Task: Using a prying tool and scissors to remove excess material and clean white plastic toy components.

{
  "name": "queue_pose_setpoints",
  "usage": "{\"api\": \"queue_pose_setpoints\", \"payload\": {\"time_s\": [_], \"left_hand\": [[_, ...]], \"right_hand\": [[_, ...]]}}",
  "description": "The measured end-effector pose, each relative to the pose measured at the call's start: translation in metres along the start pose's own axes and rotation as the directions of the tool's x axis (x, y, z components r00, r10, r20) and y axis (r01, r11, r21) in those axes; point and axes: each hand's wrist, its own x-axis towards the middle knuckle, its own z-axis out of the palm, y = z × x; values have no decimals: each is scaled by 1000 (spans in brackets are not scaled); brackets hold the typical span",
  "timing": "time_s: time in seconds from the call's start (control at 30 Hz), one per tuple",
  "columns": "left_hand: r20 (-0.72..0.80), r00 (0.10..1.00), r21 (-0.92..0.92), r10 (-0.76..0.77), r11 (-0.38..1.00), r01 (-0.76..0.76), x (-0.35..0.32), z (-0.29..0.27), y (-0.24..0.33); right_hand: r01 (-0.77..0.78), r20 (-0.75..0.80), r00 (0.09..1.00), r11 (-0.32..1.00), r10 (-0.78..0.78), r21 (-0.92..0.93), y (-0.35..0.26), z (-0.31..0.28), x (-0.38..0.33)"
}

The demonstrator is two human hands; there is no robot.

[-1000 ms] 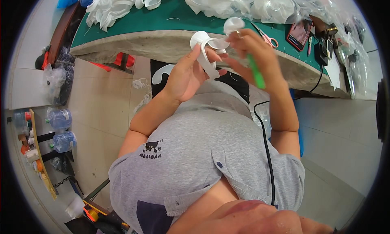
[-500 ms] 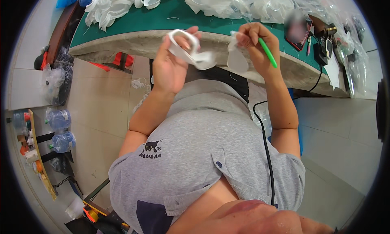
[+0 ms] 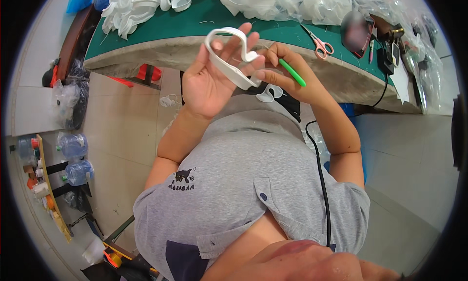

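Scissors (image 3: pixel 321 48), hidden half a second ago, show on the table (image 3: pixel 170 31) now that our right grip (image 3: pixel 287 66), clasping a slim green stick (image 3: pixel 293 73), has drawn in beside our loosely open left grip (image 3: pixel 208 88), across which the smooth white band (image 3: pixel 234 74) lies in a long, curled loop.

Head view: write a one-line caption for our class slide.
Spread left hand supports a white curved strip; the right hand holds a slim green tool.
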Motion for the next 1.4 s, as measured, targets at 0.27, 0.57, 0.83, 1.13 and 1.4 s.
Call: {"api": "queue_pose_setpoints", "payload": {"time_s": [0.27,0.57,0.83,1.13,1.4], "left_hand": [[-235,922,969,-309,-155,194,22,-66,-36],[175,764,839,-621,-311,-446,31,-122,-27],[186,881,515,-435,-720,-465,-42,-136,58],[-694,610,-226,382,-920,320,-183,-203,198],[163,898,621,-408,-666,-414,-18,-68,11]], "right_hand": [[0,-601,790,980,-123,-200,-60,-86,-80],[-530,-596,760,778,259,-339,-73,-110,-216],[-806,-385,578,429,719,-408,84,-94,-284],[-961,-684,220,276,696,-28,180,-120,-344],[-952,-826,102,295,555,80,115,-135,-276]]}}
